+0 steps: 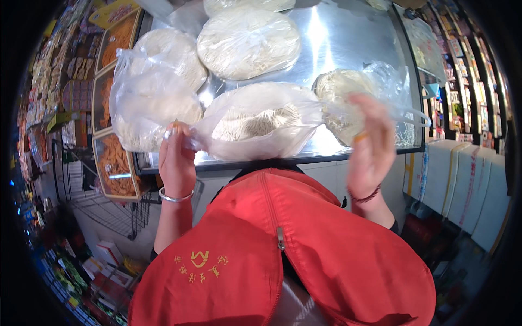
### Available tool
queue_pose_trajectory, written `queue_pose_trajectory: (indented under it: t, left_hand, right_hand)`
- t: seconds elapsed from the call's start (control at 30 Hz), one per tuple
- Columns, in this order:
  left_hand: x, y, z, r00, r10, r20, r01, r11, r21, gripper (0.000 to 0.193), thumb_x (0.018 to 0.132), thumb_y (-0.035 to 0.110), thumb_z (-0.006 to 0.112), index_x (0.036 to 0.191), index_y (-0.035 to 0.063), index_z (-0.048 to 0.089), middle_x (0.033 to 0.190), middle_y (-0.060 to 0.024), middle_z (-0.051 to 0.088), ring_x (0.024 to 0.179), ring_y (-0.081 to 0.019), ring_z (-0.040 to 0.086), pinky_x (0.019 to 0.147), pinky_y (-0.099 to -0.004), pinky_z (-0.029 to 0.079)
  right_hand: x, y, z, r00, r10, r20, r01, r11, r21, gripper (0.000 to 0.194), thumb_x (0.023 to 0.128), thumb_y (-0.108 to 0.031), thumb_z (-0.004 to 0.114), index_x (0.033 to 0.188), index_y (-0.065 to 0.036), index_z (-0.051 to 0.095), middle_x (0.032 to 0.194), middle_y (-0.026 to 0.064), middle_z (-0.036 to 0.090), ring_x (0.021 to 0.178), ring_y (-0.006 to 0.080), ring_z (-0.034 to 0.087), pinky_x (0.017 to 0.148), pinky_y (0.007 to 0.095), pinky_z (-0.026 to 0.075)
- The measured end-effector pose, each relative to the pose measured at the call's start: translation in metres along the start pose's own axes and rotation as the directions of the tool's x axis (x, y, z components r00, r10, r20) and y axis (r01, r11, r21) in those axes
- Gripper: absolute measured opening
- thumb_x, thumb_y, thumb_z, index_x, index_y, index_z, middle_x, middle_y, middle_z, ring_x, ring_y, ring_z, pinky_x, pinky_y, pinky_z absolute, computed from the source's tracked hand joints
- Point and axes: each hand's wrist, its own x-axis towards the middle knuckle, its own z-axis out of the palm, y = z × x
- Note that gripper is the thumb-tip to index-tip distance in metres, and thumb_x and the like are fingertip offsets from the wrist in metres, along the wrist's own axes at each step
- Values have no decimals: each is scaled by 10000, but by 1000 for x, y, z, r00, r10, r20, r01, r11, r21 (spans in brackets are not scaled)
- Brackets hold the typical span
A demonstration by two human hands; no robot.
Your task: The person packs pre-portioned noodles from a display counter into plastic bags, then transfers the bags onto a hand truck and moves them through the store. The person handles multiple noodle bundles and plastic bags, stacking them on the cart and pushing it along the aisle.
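Note:
A clear plastic bag of pale thin noodles point(261, 126) lies in front of me near the edge of the metal tray point(346, 32), its film partly spread so the noodles show. My left hand point(177, 157) pinches the gathered left end of this bag between thumb and fingers. Motion blurs my right hand point(373, 142), raised at the bag's right end with thumb and fingers apart. Behind it, partly hidden, sits a smaller bag of noodles point(340, 83). Left of the middle bag is another bagged noodle bundle point(157, 106), and a large round one point(248, 45) lies farther back.
Bins of orange snacks point(118, 163) adjoin the tray's left side, with a wire shopping cart point(110, 216) below. White foam boxes point(456, 183) stand at right. Loose noodle scraps point(404, 136) lie in the tray's near right corner. Stocked store shelves point(465, 77) line the right.

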Motion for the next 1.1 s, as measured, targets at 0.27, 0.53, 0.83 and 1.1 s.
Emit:
queue_pose_trajectory:
  t: [0.27, 0.53, 0.83, 1.1]
  left_hand:
    - [-5, 7, 0, 984, 165, 73, -179, 932, 316, 328, 946, 51, 640, 738, 113, 394, 694, 54, 407, 649, -44, 373, 600, -215, 330]
    - [2, 8, -20, 994, 95, -51, -83, 978, 193, 237, 843, -75, 578, 1020, 55, 489, 967, -34, 500, 840, -124, 526, 737, -304, 504]
    - [21, 23, -42, 997, -70, -32, 58, 960, -273, 421, 951, 22, 504, 1363, 55, 422, 1150, -61, 537, 742, -75, 447, 572, -181, 358]
    - [5, 38, -26, 980, 38, -194, -24, 997, 76, 457, 952, 42, 545, 1403, 46, 472, 1068, -26, 571, 791, -68, 504, 554, -185, 368]
  right_hand:
    - [-9, 25, 112, 563, 526, 637, -101, 809, -579, 238, 941, -229, 553, 1029, -27, 640, 972, 206, 684, 934, 360, 661, 845, 464, 502]
    - [-44, -7, -21, 577, 815, 57, -329, 296, -897, 403, 914, -302, 621, 1200, -19, 596, 887, 198, 708, 847, 355, 691, 731, 455, 543]
    - [-95, 24, -100, 696, 629, -345, -718, 604, -346, 514, 868, -329, 731, 1230, 7, 588, 1166, 153, 629, 1042, 223, 599, 928, 337, 479]
    - [-53, 189, -150, 951, 236, -197, -270, 335, -902, 912, 776, -542, 757, 1460, -49, 408, 1514, 196, 368, 1380, 383, 332, 1167, 449, 252]
